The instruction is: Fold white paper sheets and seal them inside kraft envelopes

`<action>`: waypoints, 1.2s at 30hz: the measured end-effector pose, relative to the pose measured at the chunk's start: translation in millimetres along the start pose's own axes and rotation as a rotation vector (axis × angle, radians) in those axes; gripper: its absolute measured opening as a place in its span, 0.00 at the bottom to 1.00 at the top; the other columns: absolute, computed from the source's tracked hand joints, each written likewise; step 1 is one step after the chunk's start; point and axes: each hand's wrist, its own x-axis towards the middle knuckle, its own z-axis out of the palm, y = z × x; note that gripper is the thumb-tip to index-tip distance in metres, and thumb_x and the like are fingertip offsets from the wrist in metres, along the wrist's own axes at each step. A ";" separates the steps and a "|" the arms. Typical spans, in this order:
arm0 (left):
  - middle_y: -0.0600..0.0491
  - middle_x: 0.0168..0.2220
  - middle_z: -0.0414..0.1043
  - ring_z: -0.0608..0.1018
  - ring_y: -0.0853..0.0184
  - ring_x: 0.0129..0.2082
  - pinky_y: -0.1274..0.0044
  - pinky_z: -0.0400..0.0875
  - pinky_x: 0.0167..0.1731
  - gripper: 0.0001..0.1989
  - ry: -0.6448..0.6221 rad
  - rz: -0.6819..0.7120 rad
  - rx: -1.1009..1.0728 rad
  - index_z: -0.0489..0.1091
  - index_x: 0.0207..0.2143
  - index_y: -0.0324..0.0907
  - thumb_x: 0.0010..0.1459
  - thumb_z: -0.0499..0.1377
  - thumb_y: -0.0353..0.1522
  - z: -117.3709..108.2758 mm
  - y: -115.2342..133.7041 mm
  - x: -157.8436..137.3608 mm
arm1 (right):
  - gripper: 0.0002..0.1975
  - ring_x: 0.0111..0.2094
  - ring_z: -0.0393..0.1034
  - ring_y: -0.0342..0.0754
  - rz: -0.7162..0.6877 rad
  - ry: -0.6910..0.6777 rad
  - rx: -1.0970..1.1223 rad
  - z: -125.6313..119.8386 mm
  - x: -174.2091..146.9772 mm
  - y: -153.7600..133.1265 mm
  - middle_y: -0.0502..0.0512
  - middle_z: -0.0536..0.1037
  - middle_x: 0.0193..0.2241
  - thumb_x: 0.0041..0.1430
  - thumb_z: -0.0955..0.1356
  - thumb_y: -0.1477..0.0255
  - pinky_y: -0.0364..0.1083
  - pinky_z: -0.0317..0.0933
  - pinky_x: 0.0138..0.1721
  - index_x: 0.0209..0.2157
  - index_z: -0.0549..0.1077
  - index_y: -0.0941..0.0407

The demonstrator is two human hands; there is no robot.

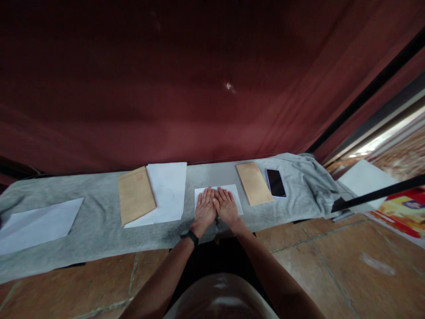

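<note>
Rests left hand (206, 209) and right hand (227, 210) flat on paper (237, 195), pinching nothing; probably light, easily creased, hard to judge for thickness; best held by outer corners.

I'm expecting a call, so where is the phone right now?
In the head view, the phone lies on the grey cloth, to the right of the right hand, just past a brown envelope.

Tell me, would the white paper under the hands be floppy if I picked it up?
The white paper would probably bend easily: it looks thin. It likely won't roll, since it lies flat. Sliding it might be hard with the left hand and right hand on top.
</note>
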 end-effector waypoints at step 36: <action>0.38 0.69 0.51 0.53 0.56 0.70 0.62 0.49 0.68 0.31 0.103 -0.192 0.009 0.52 0.68 0.27 0.69 0.43 0.39 -1.3 -26.9 -4.2 | 0.33 0.67 0.54 0.61 0.179 0.179 -0.152 8.2 -8.0 28.7 0.74 0.59 0.66 0.72 0.54 0.59 0.58 0.51 0.65 0.66 0.56 0.71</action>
